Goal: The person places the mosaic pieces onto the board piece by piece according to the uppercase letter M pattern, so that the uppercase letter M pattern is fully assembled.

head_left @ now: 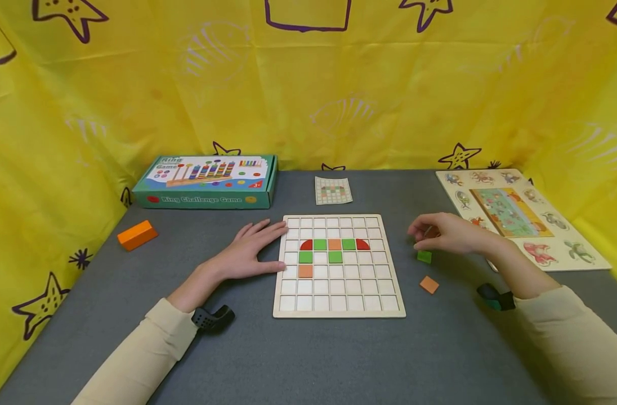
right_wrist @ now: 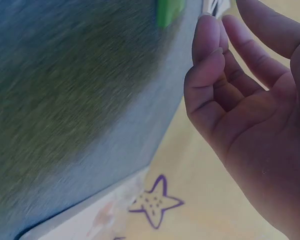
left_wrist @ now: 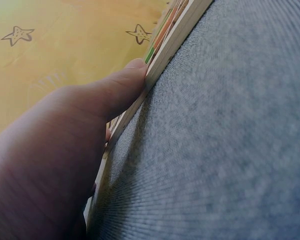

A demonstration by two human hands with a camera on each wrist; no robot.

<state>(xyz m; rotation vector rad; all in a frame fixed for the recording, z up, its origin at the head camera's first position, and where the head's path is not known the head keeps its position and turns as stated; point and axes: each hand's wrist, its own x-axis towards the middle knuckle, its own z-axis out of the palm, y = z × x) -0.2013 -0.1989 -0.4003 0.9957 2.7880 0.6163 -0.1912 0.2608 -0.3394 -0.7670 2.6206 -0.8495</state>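
A square wooden grid board lies flat on the dark table, with red, green and orange tiles set in several of its cells. My left hand rests against the board's left edge, its fingers spread and the thumb touching the rim; in the left wrist view the thumb presses that edge. Over the table right of the board hovers my right hand, fingers loosely bent, with no tile visible in its grasp. Just beneath it lies a green tile, also partly seen in the right wrist view. Nearer me is a loose orange tile.
Behind the board lies a small pattern card. A green game box stands at the back left, with an orange block in front of it. On the right is a sea-animal puzzle board. Yellow cloth hangs around the table.
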